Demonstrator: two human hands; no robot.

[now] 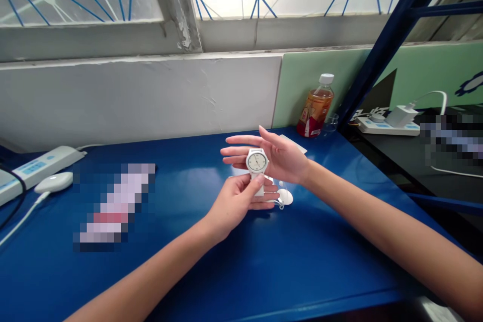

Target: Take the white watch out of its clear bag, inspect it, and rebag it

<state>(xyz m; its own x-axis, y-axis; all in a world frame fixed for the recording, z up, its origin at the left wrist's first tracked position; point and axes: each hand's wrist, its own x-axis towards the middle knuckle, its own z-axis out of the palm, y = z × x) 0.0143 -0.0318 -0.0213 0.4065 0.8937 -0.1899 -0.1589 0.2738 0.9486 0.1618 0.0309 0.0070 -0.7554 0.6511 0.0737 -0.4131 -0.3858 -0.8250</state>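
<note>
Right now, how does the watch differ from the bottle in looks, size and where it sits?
The watch is white with a pale round dial, while the bottle is mostly orange and red. The watch is much smaller than the bottle. The watch is held in your left hand, while the bottle stands at the back of the blue table. Both have some white: the watch's strap and the bottle's cap.

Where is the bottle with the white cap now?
The bottle stands on the blue table, at the right in the head view, against the green wall panel.
</note>
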